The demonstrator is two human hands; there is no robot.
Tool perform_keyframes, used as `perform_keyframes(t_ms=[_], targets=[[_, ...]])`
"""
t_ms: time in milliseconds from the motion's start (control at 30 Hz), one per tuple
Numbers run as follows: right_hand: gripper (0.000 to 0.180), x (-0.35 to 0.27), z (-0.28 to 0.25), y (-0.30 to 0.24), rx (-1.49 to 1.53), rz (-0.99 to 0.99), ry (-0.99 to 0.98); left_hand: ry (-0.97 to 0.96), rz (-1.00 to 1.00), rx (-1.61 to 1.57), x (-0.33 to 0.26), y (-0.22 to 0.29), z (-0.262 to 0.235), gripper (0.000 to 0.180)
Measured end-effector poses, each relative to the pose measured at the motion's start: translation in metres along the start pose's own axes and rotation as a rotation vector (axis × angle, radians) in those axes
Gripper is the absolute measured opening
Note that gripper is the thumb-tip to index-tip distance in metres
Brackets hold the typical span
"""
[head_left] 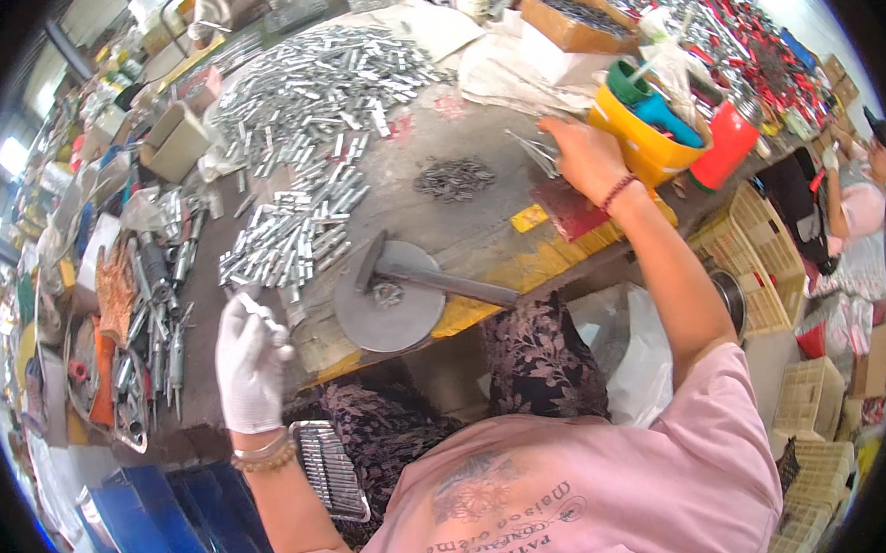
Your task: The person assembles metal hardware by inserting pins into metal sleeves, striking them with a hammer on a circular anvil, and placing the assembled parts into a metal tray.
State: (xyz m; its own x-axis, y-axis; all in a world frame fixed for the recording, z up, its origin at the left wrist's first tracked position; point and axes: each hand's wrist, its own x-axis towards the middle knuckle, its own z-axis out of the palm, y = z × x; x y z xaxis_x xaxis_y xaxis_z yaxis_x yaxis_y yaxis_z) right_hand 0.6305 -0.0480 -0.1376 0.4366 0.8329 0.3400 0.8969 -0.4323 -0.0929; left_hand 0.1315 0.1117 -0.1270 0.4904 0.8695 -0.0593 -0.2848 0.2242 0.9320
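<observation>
My left hand [249, 372], in a white glove, is closed at the left edge of the work table, beside a spread of silver metal pieces [295, 229]. What its fingertips pinch is too small and blurred to name. Farther right, my bare right hand [589, 157] is curled over a few thin metal rods [535, 154], which stick out leftward from under its fingers. Between the hands, a hammer [443, 279] lies across a round grey metal plate [397, 324]. A small heap of short dark pins [454, 180] sits beyond it on the table [399, 204].
A yellow container [636, 136] with green and blue cups stands beside my right hand, next to a red flask [725, 147]. A large silver pile [323, 83] covers the far left. Tools [159, 301] crowd the left side. Cream crates [752, 250] stand at right, near another person [859, 190].
</observation>
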Motion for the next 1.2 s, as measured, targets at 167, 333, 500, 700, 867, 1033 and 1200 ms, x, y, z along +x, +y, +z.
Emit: perform_keyframes(t_ms=[167, 333, 500, 700, 867, 1033, 1200], targets=[[0.044, -0.014, -0.022, -0.031, 0.081, -0.097, 0.117, 0.029, -0.176, 0.199, -0.018, 0.000, 0.045, 0.029], [0.024, -0.059, -0.051, -0.137, 1.153, -0.105, -0.195, -0.113, 0.015, 0.593, -0.025, -0.030, 0.076, 0.023], [0.020, -0.090, -0.048, -0.194, 1.140, -0.185, -0.362, -0.124, 0.458, 1.079, -0.025, -0.034, 0.077, 0.018], [0.011, -0.093, -0.043, -0.195, 0.624, -0.446, -0.070, -0.144, 0.516, 1.154, -0.023, -0.030, 0.066, 0.021], [0.011, -0.099, -0.042, -0.202, 0.473, -0.510, -0.047, -0.184, 0.508, 1.142, -0.025, -0.032, 0.058, 0.024], [0.025, -0.102, -0.044, -0.201, 0.425, -0.508, -0.088, -0.208, 0.489, 1.150, -0.026, -0.030, 0.061, 0.027], [0.026, -0.104, -0.047, -0.199, 0.407, -0.522, -0.050, -0.183, 0.576, 1.210, -0.021, -0.033, 0.061, 0.020]])
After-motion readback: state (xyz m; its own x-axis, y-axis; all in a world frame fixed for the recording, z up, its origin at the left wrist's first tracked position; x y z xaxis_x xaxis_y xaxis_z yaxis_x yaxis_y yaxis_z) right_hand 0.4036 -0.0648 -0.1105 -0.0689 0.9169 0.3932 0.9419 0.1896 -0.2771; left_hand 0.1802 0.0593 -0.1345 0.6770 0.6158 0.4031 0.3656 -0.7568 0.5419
